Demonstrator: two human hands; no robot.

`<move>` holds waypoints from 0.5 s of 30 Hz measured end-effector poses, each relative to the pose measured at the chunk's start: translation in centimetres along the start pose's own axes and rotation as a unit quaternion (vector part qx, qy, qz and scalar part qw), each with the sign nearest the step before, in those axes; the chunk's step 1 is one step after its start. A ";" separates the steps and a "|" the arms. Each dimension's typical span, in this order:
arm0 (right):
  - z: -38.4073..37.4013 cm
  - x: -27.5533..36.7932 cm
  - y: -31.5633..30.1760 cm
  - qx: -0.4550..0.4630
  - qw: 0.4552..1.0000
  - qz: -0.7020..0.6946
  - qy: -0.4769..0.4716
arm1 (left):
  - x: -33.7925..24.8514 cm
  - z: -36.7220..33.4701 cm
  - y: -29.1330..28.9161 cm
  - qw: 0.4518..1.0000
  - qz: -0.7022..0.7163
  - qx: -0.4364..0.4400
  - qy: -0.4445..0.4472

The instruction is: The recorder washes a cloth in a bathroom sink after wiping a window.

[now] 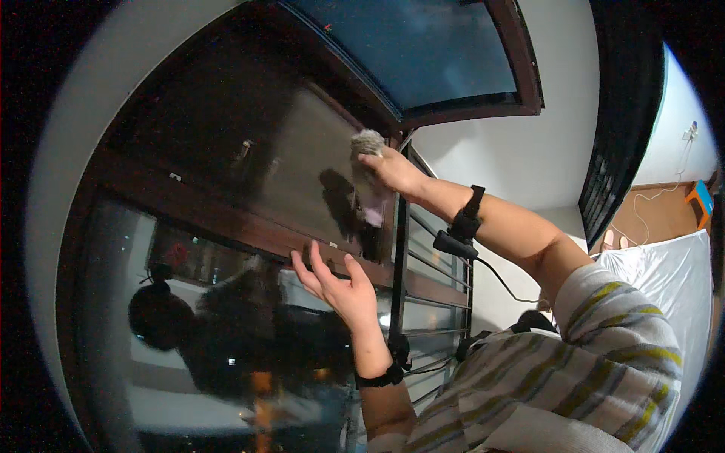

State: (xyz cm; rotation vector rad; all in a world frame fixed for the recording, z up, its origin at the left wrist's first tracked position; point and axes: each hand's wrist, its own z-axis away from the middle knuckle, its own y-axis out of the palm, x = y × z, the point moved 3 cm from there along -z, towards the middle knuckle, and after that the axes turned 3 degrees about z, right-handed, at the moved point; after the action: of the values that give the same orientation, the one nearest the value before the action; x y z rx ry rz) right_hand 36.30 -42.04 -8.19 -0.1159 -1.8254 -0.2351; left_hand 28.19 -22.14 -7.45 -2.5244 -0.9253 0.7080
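My right hand is closed around a crumpled, fuzzy grey-beige cloth, which lies against the upper right part of a window pane near its frame. Most of the cloth's underside is hidden by the glass side and my fingers. My left hand is lower down, fingers spread and holding nothing. Its fingertips are at the dark brown window rail between the upper pane and the lower pane; whether they touch it I cannot tell. Dark reflections show in both panes.
An open window sash juts out at the top. Dark metal bars run beside the frame. Black straps with a cable are on my forearms. Far right are a white sheet, pink slippers and a blue-orange stool.
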 end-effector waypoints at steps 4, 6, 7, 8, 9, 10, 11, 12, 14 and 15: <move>-2.1 4.9 1.4 -0.048 0.968 0.003 -0.248 | -0.1 -0.8 1.0 0.998 -0.021 -0.058 0.021; -3.4 6.7 5.0 -0.057 0.942 0.064 -0.325 | 0.5 -1.0 -0.7 0.996 -0.047 -0.074 0.005; -4.3 8.0 6.2 -0.045 0.914 0.080 -0.394 | 0.6 -1.1 -0.8 0.996 -0.049 -0.078 0.004; -5.1 9.2 7.7 -0.032 0.881 0.093 -0.462 | 0.5 -1.2 -1.1 0.995 -0.069 -0.070 0.008; -5.6 10.7 9.7 -0.018 0.874 0.109 -0.472 | 0.6 -1.5 -1.5 0.994 -0.094 -0.063 0.010; -5.8 12.4 11.6 -0.005 0.867 0.124 -0.483 | 0.7 -1.8 -2.0 0.992 -0.101 -0.069 0.007; -7.4 13.2 10.1 -0.020 0.852 0.178 -0.491 | 0.2 -2.9 0.3 0.993 -0.096 -0.060 0.028; -8.4 14.8 10.2 -0.021 0.837 0.213 -0.504 | -0.5 -3.9 0.7 0.991 -0.112 -0.063 0.044; -10.8 16.8 13.0 -0.008 0.791 0.238 -0.563 | -0.9 -5.6 0.2 0.988 -0.115 -0.082 0.063; -11.8 17.1 14.9 0.006 0.746 0.265 -0.611 | -0.9 -6.0 -0.1 0.986 -0.115 -0.092 0.075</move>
State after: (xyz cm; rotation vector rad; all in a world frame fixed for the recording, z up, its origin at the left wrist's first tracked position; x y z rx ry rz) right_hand 45.85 -30.87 12.69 -0.9602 -2.9756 0.3788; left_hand 30.93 -23.58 -2.22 -2.5276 -1.2508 0.3707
